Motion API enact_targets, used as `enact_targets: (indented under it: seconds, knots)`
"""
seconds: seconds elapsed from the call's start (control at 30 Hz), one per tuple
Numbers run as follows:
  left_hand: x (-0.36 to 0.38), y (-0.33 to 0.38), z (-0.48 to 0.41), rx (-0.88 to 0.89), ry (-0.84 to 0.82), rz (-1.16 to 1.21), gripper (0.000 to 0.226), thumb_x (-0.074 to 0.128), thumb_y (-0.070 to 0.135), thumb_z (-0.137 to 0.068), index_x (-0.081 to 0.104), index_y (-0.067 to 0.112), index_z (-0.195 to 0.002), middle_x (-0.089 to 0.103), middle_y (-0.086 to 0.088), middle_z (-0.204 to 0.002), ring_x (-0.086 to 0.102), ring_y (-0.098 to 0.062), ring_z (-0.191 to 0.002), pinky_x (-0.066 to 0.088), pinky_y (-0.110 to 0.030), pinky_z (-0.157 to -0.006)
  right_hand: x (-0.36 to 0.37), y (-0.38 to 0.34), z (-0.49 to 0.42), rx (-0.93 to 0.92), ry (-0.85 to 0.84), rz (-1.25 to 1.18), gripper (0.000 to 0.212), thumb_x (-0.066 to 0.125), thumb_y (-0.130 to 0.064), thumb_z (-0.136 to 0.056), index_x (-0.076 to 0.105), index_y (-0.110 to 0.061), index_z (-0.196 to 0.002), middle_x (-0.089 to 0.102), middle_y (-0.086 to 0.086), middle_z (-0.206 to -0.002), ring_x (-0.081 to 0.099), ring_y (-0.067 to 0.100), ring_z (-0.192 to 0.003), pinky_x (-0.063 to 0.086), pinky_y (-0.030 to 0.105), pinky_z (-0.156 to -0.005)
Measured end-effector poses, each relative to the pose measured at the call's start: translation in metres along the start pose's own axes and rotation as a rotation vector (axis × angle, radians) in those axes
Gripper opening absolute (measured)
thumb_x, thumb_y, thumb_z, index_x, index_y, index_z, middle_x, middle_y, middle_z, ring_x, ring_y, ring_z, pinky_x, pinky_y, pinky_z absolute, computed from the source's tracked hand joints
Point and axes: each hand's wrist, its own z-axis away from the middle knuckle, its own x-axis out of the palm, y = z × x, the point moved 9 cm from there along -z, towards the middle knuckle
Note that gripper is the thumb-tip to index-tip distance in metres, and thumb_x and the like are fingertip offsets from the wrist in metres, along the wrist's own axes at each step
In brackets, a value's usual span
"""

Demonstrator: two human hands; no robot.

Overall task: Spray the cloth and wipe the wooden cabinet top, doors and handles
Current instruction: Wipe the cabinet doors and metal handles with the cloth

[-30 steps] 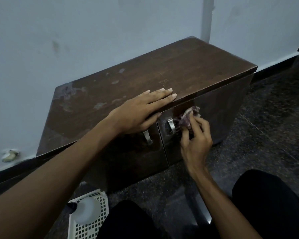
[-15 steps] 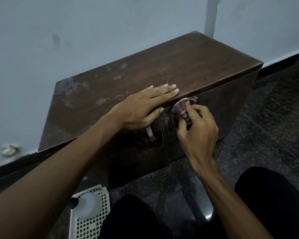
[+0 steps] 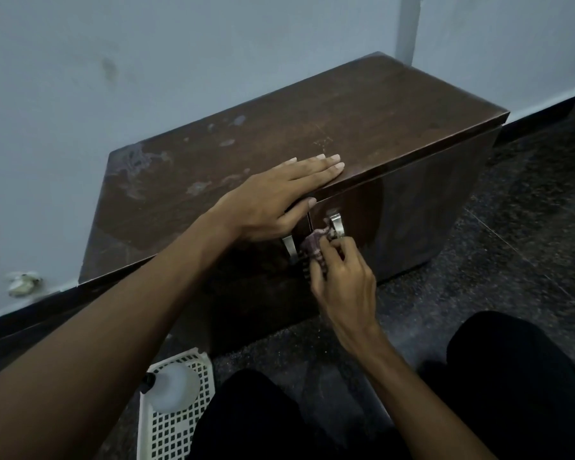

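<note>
Nearest me, my knees [image 3: 253, 419] in black trousers are folded over the dark speckled floor [image 3: 512, 254]. By my left knee stands a white lattice basket [image 3: 166, 436] with a pale round bottle [image 3: 176, 388] in it.

Further out, my right hand [image 3: 344, 283] is at the cabinet front. Its fingers [image 3: 337, 252] are curled and bunched tight around the cloth [image 3: 314, 249], a crumpled purplish wad that sticks out above and to the left of my fingertips. The cloth sits on the seam where the left door [image 3: 246, 293] meets the right door [image 3: 412, 220], between the two metal pulls. The left handle [image 3: 289, 250] is just beside it, and its upper end is against the lower part of the right handle [image 3: 336, 224]. How my right thumb lies I cannot tell.

Beyond that, my left hand [image 3: 273, 200] rests flat on the cabinet top [image 3: 379, 111] at its front edge. Its four fingers are straight and pressed together, and the thumb [image 3: 301, 209] hangs over the edge onto the door face. It holds nothing and lies above the cloth, apart from it. Pale smudges mark the top to the left of that hand. Behind the cabinet rises a blue-grey wall [image 3: 213, 61].
</note>
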Motion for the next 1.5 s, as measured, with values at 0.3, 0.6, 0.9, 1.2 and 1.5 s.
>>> enact_targets:
  seconds: [0.3, 0.6, 0.9, 1.2, 1.5]
  knots:
    - [0.0, 0.0, 0.0, -0.007, -0.006, -0.013, 0.058, 0.038, 0.02, -0.103, 0.024, 0.02, -0.16, 0.021, 0.004, -0.167, 0.015, -0.011, -0.154, 0.017, -0.042, -0.126, -0.036, -0.012, -0.027, 0.032, 0.196, -0.164, 0.034, 0.062, -0.022, -0.092, 0.069, -0.009, -0.123, 0.06, 0.005, -0.103, 0.063, 0.019, -0.081, 0.056, 0.034, -0.065]
    - [0.0, 0.002, 0.001, 0.008, 0.008, -0.047, 0.07, 0.057, 0.021, -0.098, 0.023, 0.019, -0.16, 0.021, 0.004, -0.167, 0.016, -0.012, -0.154, 0.021, -0.044, -0.125, 0.0, 0.004, 0.0, 0.17, -0.021, -0.139, 0.032, 0.064, -0.023, -0.092, 0.067, -0.014, -0.122, 0.051, 0.0, -0.098, 0.059, 0.018, -0.066, 0.056, 0.042, -0.056]
    - [-0.002, 0.002, 0.001, -0.005, 0.006, -0.028, 0.06, 0.045, 0.02, -0.103, 0.025, 0.019, -0.16, 0.022, 0.004, -0.167, 0.016, -0.012, -0.154, 0.02, -0.045, -0.126, -0.038, 0.012, -0.026, 0.325, 0.147, -0.31, 0.031, 0.063, -0.032, -0.095, 0.071, -0.015, -0.119, 0.055, -0.005, -0.096, 0.053, 0.002, -0.08, 0.051, 0.024, -0.073]
    - [-0.001, -0.001, 0.001, -0.004, 0.002, -0.017, 0.059, 0.044, 0.022, -0.104, 0.024, 0.021, -0.16, 0.022, 0.004, -0.167, 0.017, -0.012, -0.154, 0.02, -0.046, -0.125, -0.015, -0.014, -0.005, 0.304, 0.017, -0.332, 0.03, 0.062, -0.03, -0.095, 0.07, -0.018, -0.12, 0.051, -0.004, -0.094, 0.05, 0.005, -0.078, 0.049, 0.025, -0.073]
    - [0.0, -0.004, 0.0, -0.026, -0.031, 0.03, 0.054, 0.029, 0.029, -0.107, 0.023, 0.022, -0.16, 0.021, 0.006, -0.167, 0.014, -0.008, -0.154, 0.016, -0.043, -0.127, -0.048, 0.002, -0.015, 0.474, 0.285, -0.53, 0.03, 0.067, -0.032, -0.093, 0.072, -0.016, -0.118, 0.058, -0.009, -0.1, 0.061, 0.003, -0.088, 0.055, 0.024, -0.077]
